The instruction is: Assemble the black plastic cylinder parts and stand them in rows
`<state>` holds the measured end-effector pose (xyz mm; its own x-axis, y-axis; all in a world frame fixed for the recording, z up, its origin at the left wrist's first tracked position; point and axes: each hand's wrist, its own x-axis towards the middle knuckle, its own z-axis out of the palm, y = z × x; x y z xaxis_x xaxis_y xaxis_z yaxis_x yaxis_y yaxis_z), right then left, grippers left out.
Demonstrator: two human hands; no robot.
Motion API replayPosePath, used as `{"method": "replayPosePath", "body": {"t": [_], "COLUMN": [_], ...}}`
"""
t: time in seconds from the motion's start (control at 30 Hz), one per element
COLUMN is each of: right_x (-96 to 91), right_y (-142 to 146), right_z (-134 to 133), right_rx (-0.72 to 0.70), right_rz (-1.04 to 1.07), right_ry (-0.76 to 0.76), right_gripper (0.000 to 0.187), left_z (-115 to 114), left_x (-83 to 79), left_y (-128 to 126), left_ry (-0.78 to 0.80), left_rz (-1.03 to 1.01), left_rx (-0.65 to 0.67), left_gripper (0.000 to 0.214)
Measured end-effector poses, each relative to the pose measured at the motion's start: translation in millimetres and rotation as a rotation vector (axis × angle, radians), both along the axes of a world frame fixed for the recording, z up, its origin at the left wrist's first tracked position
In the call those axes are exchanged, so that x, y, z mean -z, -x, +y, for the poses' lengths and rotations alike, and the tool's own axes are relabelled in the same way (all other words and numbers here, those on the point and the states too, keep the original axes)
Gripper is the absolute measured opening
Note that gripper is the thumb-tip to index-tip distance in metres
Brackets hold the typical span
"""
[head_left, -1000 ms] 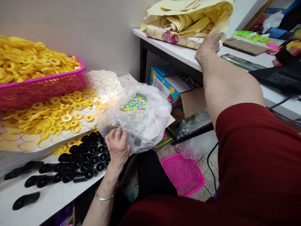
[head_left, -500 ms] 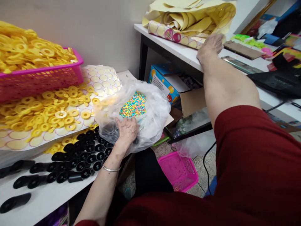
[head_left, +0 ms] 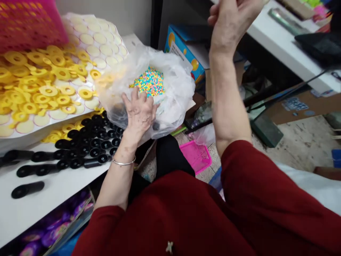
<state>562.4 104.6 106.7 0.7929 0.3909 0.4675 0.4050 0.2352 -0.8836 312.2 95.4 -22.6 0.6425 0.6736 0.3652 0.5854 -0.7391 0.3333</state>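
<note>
My left hand (head_left: 140, 113) rests on the near side of a crumpled clear plastic bag (head_left: 177, 96), fingers spread and touching the opening. Small round balls (head_left: 150, 82) in blue, yellow and pink lie in the bag, just beyond my fingertips. My right hand (head_left: 229, 25) is raised at the top edge, by the white table (head_left: 290, 42). Its fingers are partly cut off by the frame, so what they hold, if anything, does not show.
Yellow rings (head_left: 49, 91) lie on a printed circle sheet (head_left: 93, 39) at the left, below a pink basket (head_left: 32, 25). Several black tubes (head_left: 77, 163) stand nearer. A blue box (head_left: 183, 53) and a pink tray (head_left: 195, 156) are beyond and below the bag.
My view has tilted down and the yellow paper roll has left it. My right hand has drawn away from the table edge where the roll was. The left hand stays on the bag.
</note>
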Motion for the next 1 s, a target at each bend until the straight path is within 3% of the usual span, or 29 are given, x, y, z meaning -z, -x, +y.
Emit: {"method": "replayPosePath", "body": {"t": [0.07, 0.13, 0.23, 0.33, 0.43, 0.57, 0.7, 0.8, 0.9, 1.0], "right_x": [40.9, 84.2, 141.1, 173.1, 179.3, 174.7, 175.5, 175.8, 171.7, 163.2], "right_y": [47.8, 88.2, 122.9, 132.6, 134.7, 135.7, 130.3, 123.7, 119.1, 117.2], "right_z": [-28.2, -61.6, -107.0, -132.7, -136.0, -115.2, -86.9, -71.8, -62.5, -54.5], "right_rx": [-0.076, -0.177, -0.307, -0.377, -0.397, -0.445, -0.382, -0.343, -0.320, -0.285], "right_rz": [-0.062, 0.097, 0.340, 0.510, 0.533, 0.300, -0.038, -0.176, -0.187, -0.265], "right_ry": [-0.081, -0.091, 0.076, 0.122, 0.122, 0.192, 0.424, 0.552, 0.571, 0.688], "right_gripper": [0.020, 0.013, 0.020, 0.031, 0.035, 0.027, 0.014, 0.012, 0.009, 0.013], "left_z": [-1.5, -7.7, -25.8, -44.8, -56.4, -58.1, -52.5, -48.9, -44.7, -38.9], "left_x": [-9.3, -8.6, 14.9, 46.8, 61.3, 54.3, 44.3, 38.8, 33.8, 30.2], "left_y": [15.4, 33.9, 57.8, 64.7, 56.6, 44.2, 43.8, 46.7, 46.9, 42.2], "left_ry": [0.012, 0.015, -0.014, -0.015, -0.007, -0.023, 0.002, 0.015, 0.001, -0.026], "left_rz": [-0.007, -0.031, -0.140, -0.202, -0.148, 0.104, 0.279, 0.323, 0.365, 0.381], "left_rx": [-0.016, -0.041, -0.048, -0.008, 0.109, 0.122, 0.153, 0.151, 0.138, 0.084], "left_gripper": [0.023, 0.024, 0.025, 0.025, 0.033, 0.060, 0.039, 0.028, 0.029, 0.049]}}
